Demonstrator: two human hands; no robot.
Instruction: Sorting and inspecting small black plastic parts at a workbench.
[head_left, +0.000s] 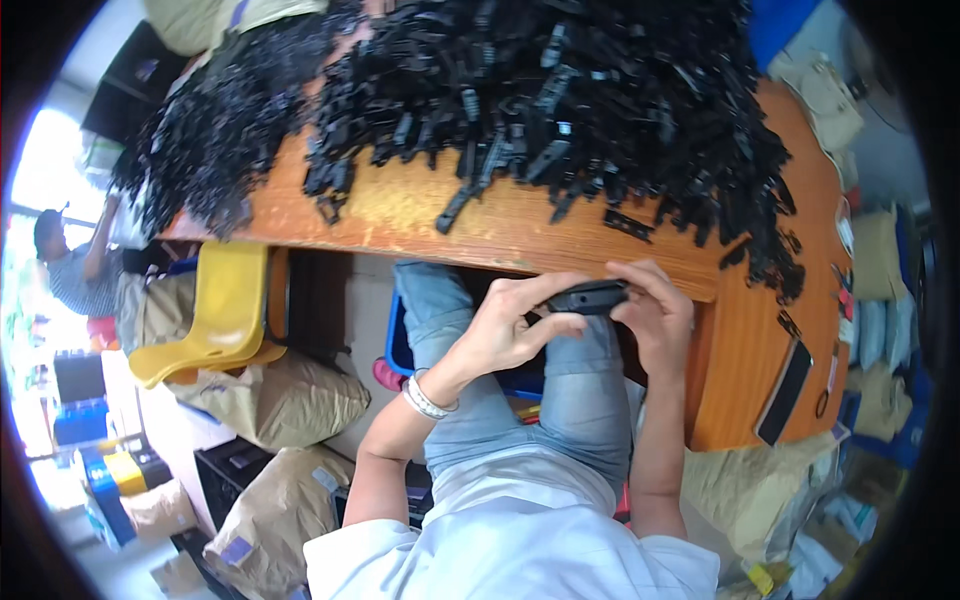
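Observation:
Between my two hands, just off the near edge of the wooden table [420,215], is a small black plastic part [588,297], rounded and elongated. My left hand [515,320] pinches its left end between thumb and fingers. At its right end, the fingers of my right hand [650,305] close around it. A large heap of black plastic parts [560,100] covers the far side of the table, with a few loose pieces near the edge. To the left lies a second heap of smaller black pieces [225,120].
On the table's right wing lie a dark flat phone-like slab [786,392] and scissors [822,402]. A yellow chair [225,300] and stuffed brown sacks [285,395] stand to the left. Under the table is a blue bin [398,335]. Another person [80,265] is at the far left.

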